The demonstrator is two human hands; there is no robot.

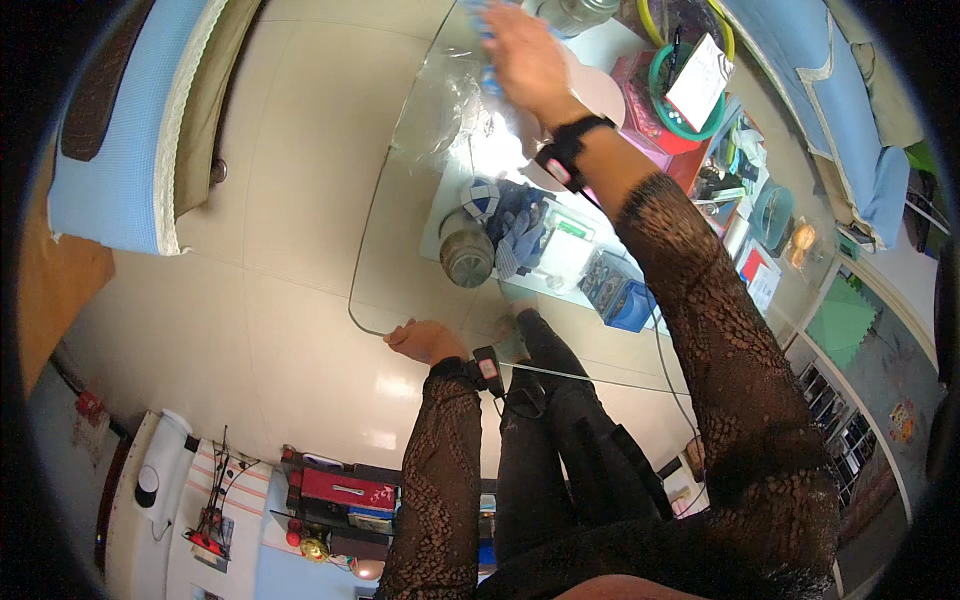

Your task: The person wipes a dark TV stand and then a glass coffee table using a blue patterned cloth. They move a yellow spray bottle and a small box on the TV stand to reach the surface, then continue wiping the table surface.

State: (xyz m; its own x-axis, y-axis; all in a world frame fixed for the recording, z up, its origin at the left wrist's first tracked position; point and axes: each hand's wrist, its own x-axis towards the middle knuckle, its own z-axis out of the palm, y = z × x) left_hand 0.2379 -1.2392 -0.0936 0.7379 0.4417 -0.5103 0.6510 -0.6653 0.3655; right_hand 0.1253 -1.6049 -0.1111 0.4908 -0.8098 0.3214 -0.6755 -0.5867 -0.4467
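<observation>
My right hand (525, 60) reaches over the far part of a glass-topped table (397, 225), pressed on a blue patterned cloth (489, 81) that shows only partly and is blurred. My left hand (426, 340) rests at the table's near left corner, its fingers curled by the glass edge; whether it grips the edge I cannot tell. A clear plastic bag or wrap (442, 112) lies left of my right hand. Between the hands stand a glass jar (466, 255), a blue-and-white ball (480, 198) and bundled dark and blue socks (519, 229).
A red box (637, 97) with a green round basket (716, 124) stands at the back right. A blue plastic box (628, 306) sits near the front edge. Another glass jar (577, 13) is at the far end. Sofas with blue covers (135, 172) flank the table.
</observation>
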